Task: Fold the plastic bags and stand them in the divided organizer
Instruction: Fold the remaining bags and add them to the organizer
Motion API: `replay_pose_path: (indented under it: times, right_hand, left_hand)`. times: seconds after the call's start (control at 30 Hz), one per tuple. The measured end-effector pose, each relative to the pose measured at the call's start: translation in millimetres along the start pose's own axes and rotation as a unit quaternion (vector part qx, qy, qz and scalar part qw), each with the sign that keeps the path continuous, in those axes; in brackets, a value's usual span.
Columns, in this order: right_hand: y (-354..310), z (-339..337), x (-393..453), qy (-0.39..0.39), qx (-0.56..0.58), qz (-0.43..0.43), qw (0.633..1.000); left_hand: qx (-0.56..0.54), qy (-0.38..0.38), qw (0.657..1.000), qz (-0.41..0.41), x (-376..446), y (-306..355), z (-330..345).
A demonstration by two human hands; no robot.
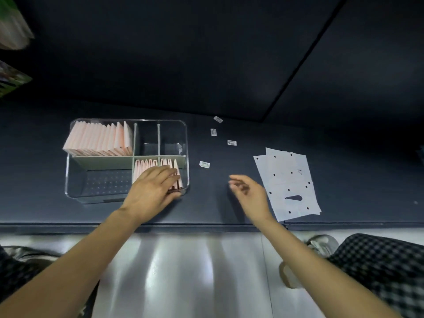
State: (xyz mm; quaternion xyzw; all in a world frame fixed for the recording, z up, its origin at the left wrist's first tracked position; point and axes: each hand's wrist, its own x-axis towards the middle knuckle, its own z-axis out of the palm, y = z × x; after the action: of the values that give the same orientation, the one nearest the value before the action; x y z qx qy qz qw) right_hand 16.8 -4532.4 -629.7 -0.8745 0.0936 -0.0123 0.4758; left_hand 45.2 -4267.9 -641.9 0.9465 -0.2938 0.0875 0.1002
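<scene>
A clear divided organizer (71,180) sits on the dark table at left. Its back-left compartment holds a row of pink folded bags (98,140) standing upright. More folded pink bags (143,167) stand in the two front-right compartments. My left hand (152,191) reaches into the front-right compartment, fingers pressed against the folded bags there. My right hand (249,193) hovers above the table to the right of the organizer, fingers loosely curled and holding nothing. Flat white plastic bags (289,180) with black dots lie stacked at right.
Several small white label stickers (204,164) are scattered on the table between organizer and flat bags. The two back-right compartments and the front-left one hold no bags. The table's front edge (206,226) runs just below my wrists, with pale floor beneath.
</scene>
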Motion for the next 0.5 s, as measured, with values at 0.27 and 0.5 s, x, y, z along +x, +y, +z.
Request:
replay_pose_path:
  times: [0.27,0.5]
  right_hand:
    - [114,-95,-12,0.035,-0.210,0.137,0.967]
    - [129,-94,-15,0.073,-0.129,0.109,0.983]
  left_hand:
    - [-0.104,-0.049,0.988,0.104,17,81,10]
    - [-0.144,-0.197,0.969,0.035,-5,88,46]
